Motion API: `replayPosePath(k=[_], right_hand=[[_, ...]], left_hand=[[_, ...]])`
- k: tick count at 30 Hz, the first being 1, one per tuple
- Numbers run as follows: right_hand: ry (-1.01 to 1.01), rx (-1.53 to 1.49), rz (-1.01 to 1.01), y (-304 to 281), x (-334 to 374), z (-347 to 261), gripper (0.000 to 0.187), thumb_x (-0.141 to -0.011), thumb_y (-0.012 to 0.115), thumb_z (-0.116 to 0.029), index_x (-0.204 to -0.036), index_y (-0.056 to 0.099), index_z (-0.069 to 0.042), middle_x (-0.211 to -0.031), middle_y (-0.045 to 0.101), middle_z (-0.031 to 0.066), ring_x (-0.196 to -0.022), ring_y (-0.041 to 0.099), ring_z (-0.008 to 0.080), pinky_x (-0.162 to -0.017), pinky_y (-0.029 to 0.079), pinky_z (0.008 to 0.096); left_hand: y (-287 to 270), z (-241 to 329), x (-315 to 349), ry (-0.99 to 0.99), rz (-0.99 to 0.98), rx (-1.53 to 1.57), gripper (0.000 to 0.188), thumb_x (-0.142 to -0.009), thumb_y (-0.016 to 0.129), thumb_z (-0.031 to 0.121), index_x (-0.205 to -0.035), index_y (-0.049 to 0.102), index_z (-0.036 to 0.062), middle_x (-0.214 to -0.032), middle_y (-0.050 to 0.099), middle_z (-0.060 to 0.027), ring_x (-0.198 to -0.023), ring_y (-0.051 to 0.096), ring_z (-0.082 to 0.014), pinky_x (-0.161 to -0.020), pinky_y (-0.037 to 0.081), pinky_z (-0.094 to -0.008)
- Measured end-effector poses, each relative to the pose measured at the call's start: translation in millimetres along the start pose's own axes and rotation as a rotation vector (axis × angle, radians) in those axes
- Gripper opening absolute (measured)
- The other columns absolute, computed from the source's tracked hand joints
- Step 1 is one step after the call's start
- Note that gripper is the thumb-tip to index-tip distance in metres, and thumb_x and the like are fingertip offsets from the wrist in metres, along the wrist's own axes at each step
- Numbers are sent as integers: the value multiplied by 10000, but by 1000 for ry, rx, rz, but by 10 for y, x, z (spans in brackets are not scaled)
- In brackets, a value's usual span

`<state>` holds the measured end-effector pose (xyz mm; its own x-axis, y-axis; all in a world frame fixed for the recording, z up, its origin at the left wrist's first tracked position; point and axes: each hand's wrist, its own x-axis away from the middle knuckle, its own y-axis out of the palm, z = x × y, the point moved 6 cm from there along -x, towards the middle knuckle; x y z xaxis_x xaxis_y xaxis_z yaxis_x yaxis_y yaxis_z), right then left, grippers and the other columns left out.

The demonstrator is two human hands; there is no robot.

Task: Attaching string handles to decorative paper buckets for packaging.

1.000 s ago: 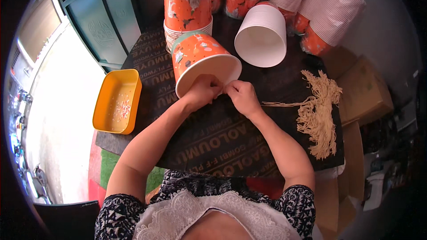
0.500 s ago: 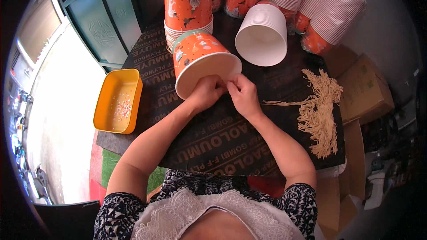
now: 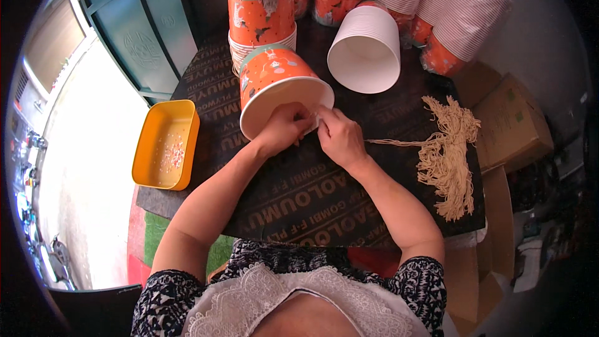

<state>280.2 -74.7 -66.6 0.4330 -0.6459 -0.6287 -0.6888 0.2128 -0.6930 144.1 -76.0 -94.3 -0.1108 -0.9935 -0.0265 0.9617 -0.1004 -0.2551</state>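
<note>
An orange paper bucket (image 3: 273, 70) with a green base band lies tipped, its white mouth toward me, just in front of a bucket stack. My left hand (image 3: 286, 130) reaches into the mouth, fingers curled and pinching at the lower right rim. On the outer side of that same rim, my right hand (image 3: 340, 137) pinches from the right, thumb and forefinger together. The two sets of fingertips almost meet. Whatever small thing may be between them is hidden. To the right of my right hand lies a bundle of beige strings (image 3: 450, 159), a few strands trailing toward it.
An upside-down bucket stack (image 3: 261, 15) stands behind the tipped bucket. A white-mouthed stack of buckets (image 3: 364, 56) lies right of it. Several wrapped bucket stacks (image 3: 468, 22) line the back. A yellow tub (image 3: 163, 150) with small bits sits left; a cardboard box (image 3: 515, 125) stands beyond the table.
The tipped bucket has shifted slightly left, and its mouth has turned a little. My left hand has moved slightly left and down; the right fingers remain at the rim.
</note>
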Motion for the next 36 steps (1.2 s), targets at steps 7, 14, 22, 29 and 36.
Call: replayPosePath(k=[7, 14, 22, 29, 36], right_hand=[[103, -297, -46, 100, 0, 90, 205, -846, 587, -35, -1046, 619, -7, -910, 663, 210, -832, 665, 361, -670, 530, 388], [123, -298, -62, 143, 8, 109, 102, -853, 592, -39, -947, 592, 0, -837, 651, 206, -802, 650, 381, -646, 515, 411], [109, -205, -135, 173, 41, 101, 111, -889, 529, -111, -924, 531, -6, -888, 636, 226, -797, 621, 431, -646, 489, 500], [33, -332, -95, 132, 36, 90, 73, -836, 598, -9, -905, 578, 3, -787, 630, 207, -766, 647, 381, -602, 500, 390], [4, -335, -89, 108, 25, 48, 51, -829, 606, -67, -846, 579, -28, -730, 639, 168, -692, 651, 353, -572, 503, 423]], left_hand=[[14, -56, -10, 9, -65, 10, 129, -909, 587, 149, -878, 545, 31, -708, 536, -13, -588, 494, -96, -502, 429, -238], [12, -36, 3, 14, -81, 37, 109, -908, 587, 123, -891, 551, 22, -713, 549, -23, -593, 513, -100, -508, 441, -241], [-20, 15, 14, -84, -25, 102, 163, -893, 611, 168, -886, 559, 14, -695, 563, -40, -580, 528, -119, -494, 441, -252], [-67, 12, 16, -124, -52, 109, 184, -885, 622, 177, -876, 527, 19, -686, 559, -45, -575, 528, -119, -487, 421, -245], [-88, 23, 26, -137, -63, 186, 166, -851, 655, 112, -811, 537, 2, -670, 577, -68, -532, 534, -122, -441, 412, -231]])
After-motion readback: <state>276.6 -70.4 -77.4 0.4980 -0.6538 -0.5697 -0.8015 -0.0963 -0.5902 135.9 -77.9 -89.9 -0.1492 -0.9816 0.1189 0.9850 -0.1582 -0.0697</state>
